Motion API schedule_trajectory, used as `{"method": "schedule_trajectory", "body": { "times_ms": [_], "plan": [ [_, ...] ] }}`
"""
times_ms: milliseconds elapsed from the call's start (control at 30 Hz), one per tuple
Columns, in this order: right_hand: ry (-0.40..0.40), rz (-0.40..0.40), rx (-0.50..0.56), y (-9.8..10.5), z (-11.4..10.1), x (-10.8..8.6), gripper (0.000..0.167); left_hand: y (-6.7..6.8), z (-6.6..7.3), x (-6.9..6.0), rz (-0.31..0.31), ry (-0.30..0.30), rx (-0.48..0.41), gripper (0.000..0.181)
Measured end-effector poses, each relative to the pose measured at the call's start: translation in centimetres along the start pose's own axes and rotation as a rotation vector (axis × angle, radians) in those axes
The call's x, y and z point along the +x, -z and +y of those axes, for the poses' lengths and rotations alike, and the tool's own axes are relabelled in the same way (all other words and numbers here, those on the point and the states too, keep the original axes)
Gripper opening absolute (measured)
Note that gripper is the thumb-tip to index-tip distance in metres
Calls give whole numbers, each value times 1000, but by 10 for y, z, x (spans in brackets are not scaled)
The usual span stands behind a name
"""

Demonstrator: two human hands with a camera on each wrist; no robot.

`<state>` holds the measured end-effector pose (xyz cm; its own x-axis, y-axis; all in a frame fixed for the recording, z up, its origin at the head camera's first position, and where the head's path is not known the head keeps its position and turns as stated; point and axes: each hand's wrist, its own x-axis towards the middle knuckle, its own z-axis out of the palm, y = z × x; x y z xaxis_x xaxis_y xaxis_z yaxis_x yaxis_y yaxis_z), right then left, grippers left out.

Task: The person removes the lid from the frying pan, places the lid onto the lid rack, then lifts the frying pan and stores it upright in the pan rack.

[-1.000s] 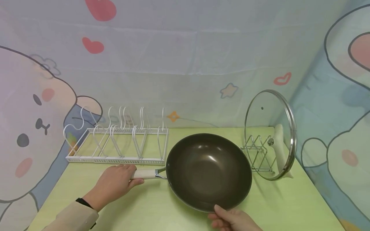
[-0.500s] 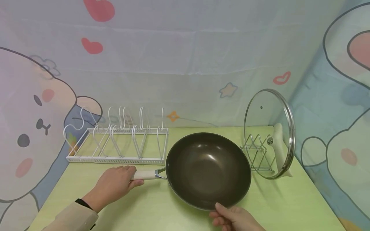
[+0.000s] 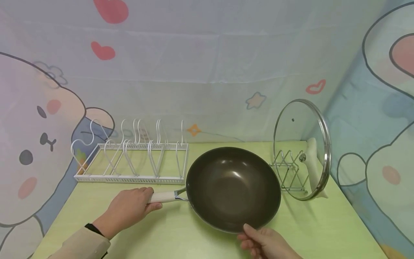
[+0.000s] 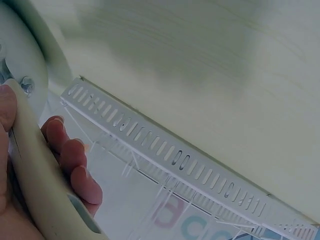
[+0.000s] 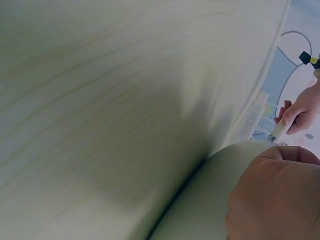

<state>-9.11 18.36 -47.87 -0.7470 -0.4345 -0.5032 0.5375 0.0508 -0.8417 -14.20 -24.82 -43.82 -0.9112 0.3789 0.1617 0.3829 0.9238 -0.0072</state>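
A dark brown wok (image 3: 233,190) with a pale outside faces up in the middle of the head view. My left hand (image 3: 129,208) grips its cream handle (image 3: 163,196); in the left wrist view the fingers (image 4: 75,155) curl round that handle (image 4: 40,170). At the near rim my right hand (image 3: 266,241) pinches the wok, thumb on top, other fingers beneath. From the right wrist view, the hand (image 5: 277,195) sits on the wok's pale outer wall (image 5: 220,185). Whether the wok's base touches the table cannot be told.
Behind my left hand stands a white wire rack (image 3: 129,179) with upright dividers. A glass lid (image 3: 297,144) with a steel rim stands upright in a small metal rack (image 3: 289,176) at the right. A cartoon-printed cloth (image 3: 207,72) encloses the green table (image 3: 181,233).
The wok's near rim and my right hand have risen slightly in the head view, the hand also shifting a little right. My left hand keeps its grip, almost unmoved.
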Motion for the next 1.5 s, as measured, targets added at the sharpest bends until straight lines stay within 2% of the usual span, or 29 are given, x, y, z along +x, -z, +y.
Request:
{"method": "schedule_trajectory", "body": {
  "times_ms": [200,533,867,1033,1500],
  "plan": [
    [12,29,-34,3,-2,0,48,1,3,-1,-23,13,-9,44],
    [16,41,-50,6,-5,2,49,2,6,-3,-11,0,0,44],
    [20,103,-50,13,-9,6,47,3,14,-4,-45,6,-19,44],
    [42,104,-52,15,-11,8,45,4,17,-4,-65,15,-29,43],
    [46,157,-56,20,-18,11,44,11,25,-3,-167,16,-162,37]
  ]
}}
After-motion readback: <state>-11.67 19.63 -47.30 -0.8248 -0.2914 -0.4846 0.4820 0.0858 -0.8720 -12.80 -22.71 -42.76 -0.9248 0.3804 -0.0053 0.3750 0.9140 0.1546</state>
